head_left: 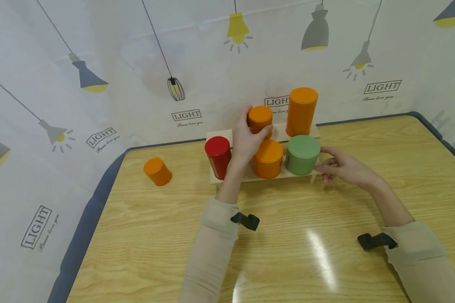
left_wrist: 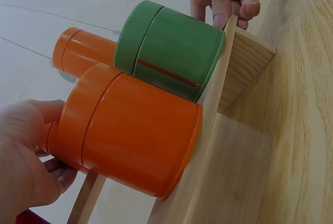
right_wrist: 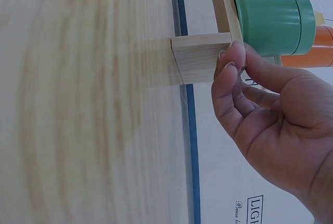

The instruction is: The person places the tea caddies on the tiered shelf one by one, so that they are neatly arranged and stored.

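Note:
On a two-step wooden rack stand several lidded canisters. My left hand grips a small orange canister on the back step, thumb on one side and fingers on the other. In the left wrist view, a wider orange canister on the front step hides most of it. Beside that one is a green canister. At the rack's right end, my right hand pinches the edge of the front board, as the right wrist view shows. A red canister stands left of my left wrist.
A tall orange canister stands at the right of the back step. One small orange canister sits apart on the wood-grain table, to the left. Behind the table hangs a white cloth printed with lamps.

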{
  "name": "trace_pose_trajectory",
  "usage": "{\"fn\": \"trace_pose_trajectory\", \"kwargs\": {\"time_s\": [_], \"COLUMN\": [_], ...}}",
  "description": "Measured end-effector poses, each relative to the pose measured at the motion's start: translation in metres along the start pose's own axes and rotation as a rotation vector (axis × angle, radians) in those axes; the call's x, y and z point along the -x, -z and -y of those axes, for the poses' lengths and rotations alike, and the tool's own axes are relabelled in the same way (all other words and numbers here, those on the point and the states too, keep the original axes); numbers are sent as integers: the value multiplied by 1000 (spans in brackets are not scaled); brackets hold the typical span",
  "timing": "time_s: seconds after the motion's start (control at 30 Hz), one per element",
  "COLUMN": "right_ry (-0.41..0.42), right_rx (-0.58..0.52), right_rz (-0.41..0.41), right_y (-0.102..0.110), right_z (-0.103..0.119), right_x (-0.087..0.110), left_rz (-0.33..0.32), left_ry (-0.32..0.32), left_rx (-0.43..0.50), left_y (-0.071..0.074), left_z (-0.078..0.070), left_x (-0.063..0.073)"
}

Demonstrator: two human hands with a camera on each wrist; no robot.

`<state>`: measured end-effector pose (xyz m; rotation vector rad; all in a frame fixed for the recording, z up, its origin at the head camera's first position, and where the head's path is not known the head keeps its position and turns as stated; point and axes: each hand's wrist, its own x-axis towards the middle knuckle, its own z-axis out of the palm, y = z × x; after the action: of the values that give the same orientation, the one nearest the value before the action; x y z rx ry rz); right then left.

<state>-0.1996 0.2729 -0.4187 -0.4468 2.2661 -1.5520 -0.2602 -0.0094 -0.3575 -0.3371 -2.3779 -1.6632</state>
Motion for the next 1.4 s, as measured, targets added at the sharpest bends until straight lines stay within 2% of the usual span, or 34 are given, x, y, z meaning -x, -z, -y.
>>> {"fn": "trace_pose_trajectory", "kwargs": {"time_s": [0.2,0.5,0.83,1.03,1.2,1.4], "right_ry": [3,-5,-1,-1,5,3], "right_rx": [2,0,10,6,12,5], "right_rz": [2,0,4,1,1,1], "right_y": [0,1,2,2,1,2], "right_z": [-1,-2,-2,-1,-1,-1], "right_x": [0,-1,-1,0,0,0], "left_rz": [17,-25,-54,-83,-106,-133], "left_ry": [13,-32,-171,-292,-362,-392], "left_rx": [-8,-21,14,35,30,-2], "left_y": [2,11,29,44,58,77], "left_z": [-3,-22,-42,-49,-47,-37], "left_x": [1,8,20,28,33,38]}}
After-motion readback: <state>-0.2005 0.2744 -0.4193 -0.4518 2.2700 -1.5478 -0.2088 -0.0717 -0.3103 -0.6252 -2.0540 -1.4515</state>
